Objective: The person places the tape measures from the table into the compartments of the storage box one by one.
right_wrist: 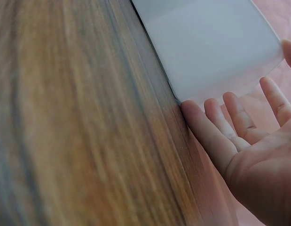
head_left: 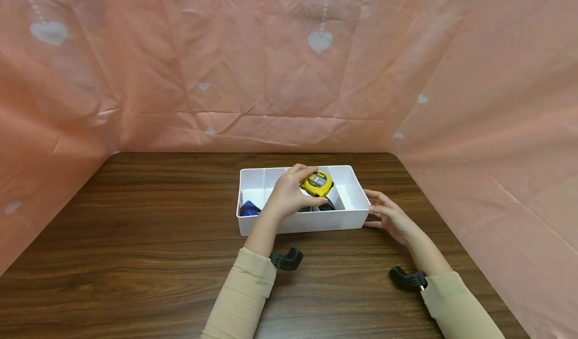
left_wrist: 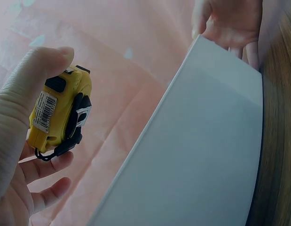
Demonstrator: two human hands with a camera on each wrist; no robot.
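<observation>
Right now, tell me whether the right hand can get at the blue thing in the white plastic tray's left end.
Probably not directly: the right hand rests at the tray's right end, while the blue thing lies beyond the left hand holding the yellow tape measure.

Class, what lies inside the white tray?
In the tray, a blue item sits at the left and dark items in the middle. The left hand, holding a tape measure, hides the rest.

A yellow tape measure (head_left: 317,182) with black trim is held above a white divided tray (head_left: 307,221), which sits flat on the bench.
</observation>
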